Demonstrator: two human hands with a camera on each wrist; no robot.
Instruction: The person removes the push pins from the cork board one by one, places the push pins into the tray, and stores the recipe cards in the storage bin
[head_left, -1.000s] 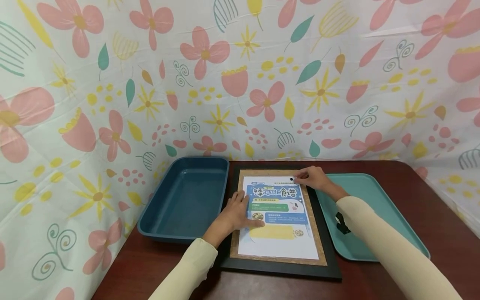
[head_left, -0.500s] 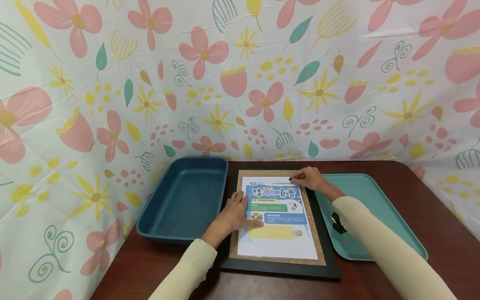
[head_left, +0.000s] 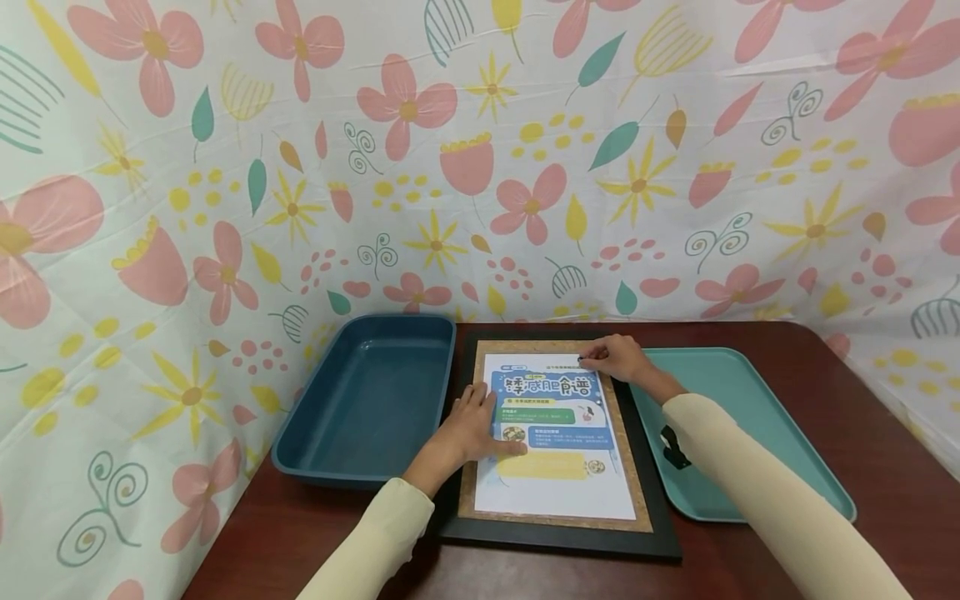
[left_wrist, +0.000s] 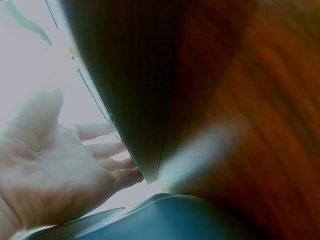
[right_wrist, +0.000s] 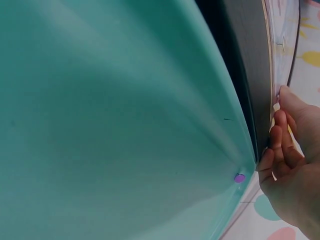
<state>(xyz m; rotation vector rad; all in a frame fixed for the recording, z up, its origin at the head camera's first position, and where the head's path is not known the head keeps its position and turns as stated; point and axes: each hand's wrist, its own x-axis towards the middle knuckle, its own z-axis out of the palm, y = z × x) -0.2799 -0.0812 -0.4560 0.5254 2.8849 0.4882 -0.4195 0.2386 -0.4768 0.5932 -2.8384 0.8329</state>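
A printed sheet (head_left: 555,492) with blue, green and yellow blocks lies on a cork board (head_left: 480,508) in a black frame (head_left: 570,542). My left hand (head_left: 474,425) rests flat along the sheet's left edge, fingers spread and thumb reaching over the print. At the sheet's top right corner my right hand (head_left: 618,358) pinches a small dark thumbtack (head_left: 581,359) against the paper, mostly hidden by the fingertips. In the right wrist view, the thumb is at the board's face and the other fingers are curled at its edge.
A deep blue tray (head_left: 360,475) stands left of the board. To the right lies a flat teal tray (head_left: 750,417), with a purple thumbtack (right_wrist: 240,178) near its corner in the right wrist view. Behind the table (head_left: 787,342) hangs a flowered cloth (head_left: 480,167).
My right fingers have shifted slightly left and over the thumbtack, whose dark head showed more fully a second ago. My left hand has stayed in place on the sheet.
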